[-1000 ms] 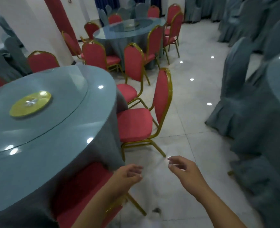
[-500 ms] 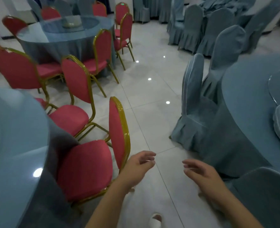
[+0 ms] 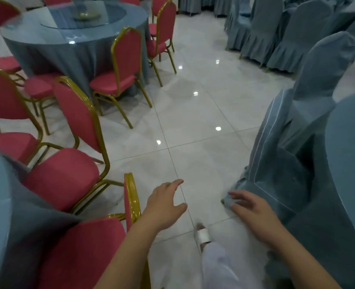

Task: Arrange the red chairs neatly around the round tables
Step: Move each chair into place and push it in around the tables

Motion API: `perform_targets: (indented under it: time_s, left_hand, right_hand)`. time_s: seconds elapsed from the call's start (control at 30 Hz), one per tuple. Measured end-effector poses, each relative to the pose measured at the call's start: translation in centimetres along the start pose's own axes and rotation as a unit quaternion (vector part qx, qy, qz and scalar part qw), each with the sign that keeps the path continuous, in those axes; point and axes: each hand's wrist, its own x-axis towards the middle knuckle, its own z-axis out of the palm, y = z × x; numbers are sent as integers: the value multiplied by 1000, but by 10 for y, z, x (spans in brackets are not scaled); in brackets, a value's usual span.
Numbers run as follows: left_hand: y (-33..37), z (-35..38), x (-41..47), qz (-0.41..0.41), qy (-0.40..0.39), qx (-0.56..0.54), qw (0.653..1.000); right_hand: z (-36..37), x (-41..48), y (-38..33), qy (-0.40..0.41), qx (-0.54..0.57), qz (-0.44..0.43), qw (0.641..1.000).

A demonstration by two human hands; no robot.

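Both hands, left hand [image 3: 164,207] & right hand [image 3: 253,213], spread, holding nothing; nearest red chair [image 3: 132,202] just left of left hand.

My forearm [image 3: 130,247] hides the lower back of the nearest chair [image 3: 83,253], its legs are cropped, and the shoe [image 3: 202,236] is smeared, a sandal probably.

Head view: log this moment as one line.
left hand: open, empty, beside nearest red chair back | right hand: open, empty, by blue covered chair hem | step: no chair gripped

Glossy white tiled floor [image 3: 197,122], red chairs [image 3: 122,65], covered chairs [image 3: 280,142]
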Motion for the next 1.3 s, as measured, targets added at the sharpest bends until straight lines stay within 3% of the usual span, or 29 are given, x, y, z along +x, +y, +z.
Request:
perform_targets:
  time_s: [0.17,0.5,0.83,1.03,1.3]
  left_hand:
    - [-17,-39,105,-104,-44,94,989]
    - [-95,-172,261,-207,92,-82,971]
    - [-161,-360,475,-155,110,-115,975]
    - [-169,-465,598,-122,111,-46,985]
    - [-191,-595,811,-181,197,-15,963]
  right_hand:
    - [16,171,-42,-63,-43,-11,997]
    - [112,453,-200,-184,-112,-79,973]
    - [177,650,-344,-185,-163,-102,964]
    - [172,757,-383,-152,-185,-125,963]
    - [178,983,-422,-167,-225,-129,951]
